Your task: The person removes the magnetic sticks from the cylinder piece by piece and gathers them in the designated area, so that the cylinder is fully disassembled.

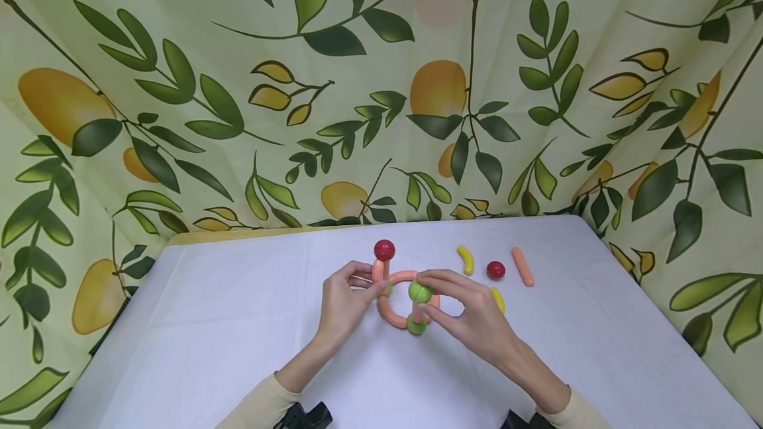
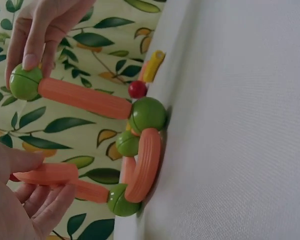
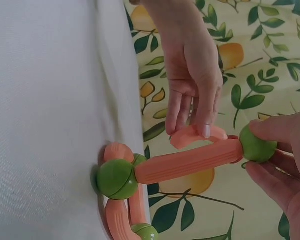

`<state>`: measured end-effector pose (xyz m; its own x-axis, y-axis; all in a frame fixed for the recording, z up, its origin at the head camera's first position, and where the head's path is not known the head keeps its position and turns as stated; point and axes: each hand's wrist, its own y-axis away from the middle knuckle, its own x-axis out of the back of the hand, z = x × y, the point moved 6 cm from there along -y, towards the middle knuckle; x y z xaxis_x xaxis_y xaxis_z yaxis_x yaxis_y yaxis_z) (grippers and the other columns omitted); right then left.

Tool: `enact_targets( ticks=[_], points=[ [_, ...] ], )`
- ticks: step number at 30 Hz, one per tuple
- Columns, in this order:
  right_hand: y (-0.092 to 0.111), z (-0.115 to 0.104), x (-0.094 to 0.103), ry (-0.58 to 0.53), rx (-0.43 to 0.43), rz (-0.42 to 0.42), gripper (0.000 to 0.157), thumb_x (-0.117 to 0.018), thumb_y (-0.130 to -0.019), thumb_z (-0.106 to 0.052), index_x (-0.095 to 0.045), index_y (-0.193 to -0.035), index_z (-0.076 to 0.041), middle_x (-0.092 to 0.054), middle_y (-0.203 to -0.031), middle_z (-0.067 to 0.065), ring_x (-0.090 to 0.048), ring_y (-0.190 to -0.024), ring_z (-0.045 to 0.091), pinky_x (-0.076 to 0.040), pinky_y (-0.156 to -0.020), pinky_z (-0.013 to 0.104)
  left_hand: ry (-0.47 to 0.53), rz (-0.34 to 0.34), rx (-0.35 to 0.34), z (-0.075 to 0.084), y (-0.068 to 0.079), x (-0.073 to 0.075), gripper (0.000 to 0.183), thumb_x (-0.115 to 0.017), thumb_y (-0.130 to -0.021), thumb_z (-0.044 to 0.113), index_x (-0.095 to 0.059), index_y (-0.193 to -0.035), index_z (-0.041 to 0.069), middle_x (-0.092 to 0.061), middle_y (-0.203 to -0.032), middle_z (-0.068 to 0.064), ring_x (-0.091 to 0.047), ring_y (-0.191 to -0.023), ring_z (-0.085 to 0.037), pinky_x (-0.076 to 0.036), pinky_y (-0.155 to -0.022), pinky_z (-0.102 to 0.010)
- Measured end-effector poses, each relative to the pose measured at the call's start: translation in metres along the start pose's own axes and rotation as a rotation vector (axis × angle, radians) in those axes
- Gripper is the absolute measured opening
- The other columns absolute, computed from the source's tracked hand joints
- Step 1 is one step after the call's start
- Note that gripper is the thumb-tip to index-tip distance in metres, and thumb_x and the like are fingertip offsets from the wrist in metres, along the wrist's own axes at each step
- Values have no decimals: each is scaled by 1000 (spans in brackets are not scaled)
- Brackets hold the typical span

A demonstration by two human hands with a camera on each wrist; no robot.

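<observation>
An orange ring (image 1: pixel 390 315) of curved sticks and green balls lies on the table, with straight orange sticks standing up from it. My left hand (image 1: pixel 346 304) pinches a short curved orange stick (image 2: pixel 52 173) between thumb and fingers, near the top of one upright. A red ball (image 1: pixel 384 249) sits at the top of that upright. With thumb and fingertips, my right hand (image 1: pixel 473 315) grips the green ball (image 3: pixel 257 144) topping another upright orange stick (image 3: pixel 190 161). The foot of this stick meets a lower green ball (image 3: pixel 117 178) in the ring.
Loose pieces lie to the right of the ring: a curved yellow stick (image 1: pixel 466 260), a red ball (image 1: pixel 495 270), a straight orange stick (image 1: pixel 522 267) and another yellow piece (image 1: pixel 498 299) partly behind my right hand. A leaf-patterned curtain (image 1: pixel 369 171) hangs behind the white-covered table (image 1: pixel 238 323).
</observation>
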<state>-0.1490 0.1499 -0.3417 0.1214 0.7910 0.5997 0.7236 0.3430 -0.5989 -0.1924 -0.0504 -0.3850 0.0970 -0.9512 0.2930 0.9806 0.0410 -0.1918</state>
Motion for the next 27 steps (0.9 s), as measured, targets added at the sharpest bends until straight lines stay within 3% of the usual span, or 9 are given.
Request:
enact_targets(
  ticks=[12,27],
  points=[
    [-2,3,0,-8,-2,-15,46,-86,-71,-2,-72,-114,-6,-69,-115,2,-68,-103,18,-56,-82,29,-21,38,-45,0,0,1,27,-84,-76,6,-70,-99,2,-70,-88,-7,-66,-78,-18,-56,-64,-20],
    [-4,4,0,-32,-28,-26,48,-86,-71,1,-71,-116,-4,-69,-117,3,-67,-105,20,-57,-81,28,-51,17,-84,-2,0,7,33,-87,-73,15,-70,-100,4,-71,-89,-6,-67,-79,-19,-57,-68,-20]
  ],
)
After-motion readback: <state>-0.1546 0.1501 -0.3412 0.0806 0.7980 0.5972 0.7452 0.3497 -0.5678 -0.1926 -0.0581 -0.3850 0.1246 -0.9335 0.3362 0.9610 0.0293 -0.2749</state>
